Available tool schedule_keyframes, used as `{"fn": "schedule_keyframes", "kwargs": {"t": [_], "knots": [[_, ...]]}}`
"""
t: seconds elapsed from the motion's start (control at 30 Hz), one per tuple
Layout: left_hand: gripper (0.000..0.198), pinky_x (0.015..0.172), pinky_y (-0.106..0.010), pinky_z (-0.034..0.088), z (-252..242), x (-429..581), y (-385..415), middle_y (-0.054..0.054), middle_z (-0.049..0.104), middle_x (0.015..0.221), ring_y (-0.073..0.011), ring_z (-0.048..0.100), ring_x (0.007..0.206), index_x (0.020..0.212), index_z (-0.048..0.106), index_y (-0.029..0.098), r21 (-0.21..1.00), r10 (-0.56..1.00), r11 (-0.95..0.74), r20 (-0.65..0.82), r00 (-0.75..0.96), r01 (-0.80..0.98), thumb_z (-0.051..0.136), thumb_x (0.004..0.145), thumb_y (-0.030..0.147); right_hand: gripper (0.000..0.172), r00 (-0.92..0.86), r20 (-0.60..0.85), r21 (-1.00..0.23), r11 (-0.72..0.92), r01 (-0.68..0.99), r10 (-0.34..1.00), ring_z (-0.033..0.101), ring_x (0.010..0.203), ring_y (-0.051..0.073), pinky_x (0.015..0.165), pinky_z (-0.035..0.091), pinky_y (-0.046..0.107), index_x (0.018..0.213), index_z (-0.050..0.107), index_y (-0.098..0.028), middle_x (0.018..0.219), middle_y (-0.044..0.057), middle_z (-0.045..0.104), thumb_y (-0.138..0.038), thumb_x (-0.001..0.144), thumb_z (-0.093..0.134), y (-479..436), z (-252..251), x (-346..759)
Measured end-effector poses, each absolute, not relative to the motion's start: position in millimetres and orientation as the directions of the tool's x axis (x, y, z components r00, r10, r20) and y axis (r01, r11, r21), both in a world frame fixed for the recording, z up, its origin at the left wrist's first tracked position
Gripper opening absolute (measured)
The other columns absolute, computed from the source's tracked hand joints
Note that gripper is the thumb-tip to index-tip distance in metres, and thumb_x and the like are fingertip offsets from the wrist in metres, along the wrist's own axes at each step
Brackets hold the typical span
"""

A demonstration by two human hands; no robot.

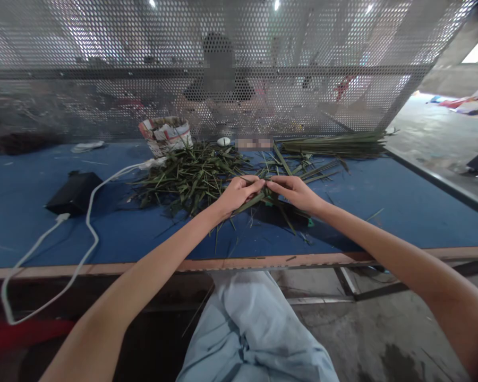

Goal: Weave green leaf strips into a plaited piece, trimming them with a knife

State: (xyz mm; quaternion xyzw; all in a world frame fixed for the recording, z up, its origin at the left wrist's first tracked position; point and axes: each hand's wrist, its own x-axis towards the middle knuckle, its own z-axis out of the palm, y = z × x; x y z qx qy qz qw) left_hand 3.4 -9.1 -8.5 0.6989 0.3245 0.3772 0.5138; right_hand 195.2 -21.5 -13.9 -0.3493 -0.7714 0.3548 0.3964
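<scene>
My left hand and my right hand meet above the blue table, fingertips nearly touching. Both are closed, pinching green leaf strips between thumb and fingers. Strip ends stick out below and to the sides of my hands. How the strips are folded or joined is too small to make out. Beside and behind my left hand lies a loose heap of cut green leaf pieces. Past my right hand, a bundle of long leaf strips rests along the back of the table.
A paper-covered container stands behind the heap. On the left are a black box and a white cable that hangs over the wooden table edge. A perforated metal screen rises at the back, with a person behind it.
</scene>
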Motion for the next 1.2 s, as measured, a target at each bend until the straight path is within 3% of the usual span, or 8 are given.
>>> {"fn": "schedule_keyframes", "kwargs": {"t": [0.23,0.4,0.47,0.73,0.9,1.0,1.1,1.2], "knots": [[0.035,0.049,-0.022,0.037,-2,4,-19,0.001,0.05,0.054,-0.0086,0.047,0.047,0.066,0.054,0.016,0.981,0.847,-0.193,0.179,0.5,-0.024,0.056,0.088,0.042,0.036,-0.42,0.273,-0.933,0.346,0.105,0.865,0.054,0.076,0.014,0.072,0.044,0.028,0.081,0.061,-0.018,0.079,0.002,0.058,-0.053,0.087,0.056,-19,-20,195],[0.016,0.058,-0.024,0.049,-1,3,-19,-0.002,0.062,0.071,-0.0132,0.061,0.064,0.087,0.06,0.014,0.981,0.821,-0.178,0.191,0.539,-0.078,0.062,0.08,0.028,0.03,-0.4,0.145,-0.989,0.118,-0.089,0.905,0.061,0.075,0.015,0.074,0.05,0.029,0.088,0.062,-0.019,0.083,0.003,0.065,-0.049,0.082,0.063,-10,-25,195],[0.026,0.059,-0.024,0.05,-4,3,-18,-0.001,0.063,0.076,-0.0124,0.061,0.065,0.099,0.059,0.016,0.968,0.811,-0.248,0.231,0.538,-0.041,0.068,0.076,0.024,0.027,-0.432,0.116,-0.99,0.067,-0.128,0.894,0.059,0.071,0.013,0.07,0.049,0.027,0.093,0.063,-0.02,0.083,0.002,0.065,-0.044,0.082,0.064,-8,-26,196],[0.03,0.057,-0.027,0.049,-14,5,-18,-0.002,0.065,0.07,-0.0128,0.058,0.058,0.102,0.069,0.019,0.858,0.746,-0.503,0.37,0.554,0.103,0.071,0.079,0.039,0.037,-0.525,0.21,-0.967,0.254,0.012,0.825,0.055,0.068,0.012,0.065,0.045,0.025,0.102,0.066,-0.017,0.082,0.002,0.064,-0.05,0.086,0.059,-8,-34,195],[0.026,0.064,-0.03,0.05,-15,2,-13,-0.004,0.061,0.078,-0.0148,0.057,0.067,0.091,0.073,0.021,0.758,0.772,-0.608,0.496,0.396,0.236,0.072,0.078,0.044,0.04,-0.466,0.364,-0.81,0.521,0.269,0.806,0.06,0.083,0.018,0.076,0.047,0.031,0.105,0.064,-0.015,0.092,0.007,0.066,-0.05,0.091,0.05,-10,-31,196],[0.024,0.075,-0.035,0.05,-19,-2,-6,-0.005,0.056,0.085,-0.0179,0.057,0.08,0.089,0.074,0.023,0.645,0.745,-0.664,0.617,0.254,0.378,0.074,0.076,0.043,0.04,-0.491,0.424,-0.542,0.648,0.536,0.761,0.06,0.084,0.021,0.074,0.046,0.032,0.105,0.061,-0.014,0.094,0.01,0.066,-0.05,0.089,0.053,-14,-27,202],[0.025,0.093,-0.04,0.048,-24,-4,2,-0.009,0.054,0.106,-0.024,0.054,0.108,0.085,0.073,0.022,0.621,0.717,-0.669,0.685,0.134,0.408,0.079,0.07,0.042,0.043,-0.559,0.374,-0.273,0.664,0.696,0.74,0.06,0.078,0.022,0.069,0.043,0.031,0.101,0.061,-0.014,0.089,0.011,0.066,-0.054,0.084,0.061,-19,-22,206],[0.03,0.094,-0.039,0.049,-26,-3,7,-0.01,0.053,0.119,-0.0256,0.055,0.115,0.084,0.072,0.02,0.718,0.775,-0.618,0.624,0.097,0.32,0.08,0.068,0.044,0.045,-0.571,0.278,-0.267,0.633,0.726,0.772,0.058,0.067,0.019,0.06,0.038,0.028,0.101,0.058,-0.015,0.08,0.007,0.066,-0.057,0.085,0.058,-21,-19,207]]}}
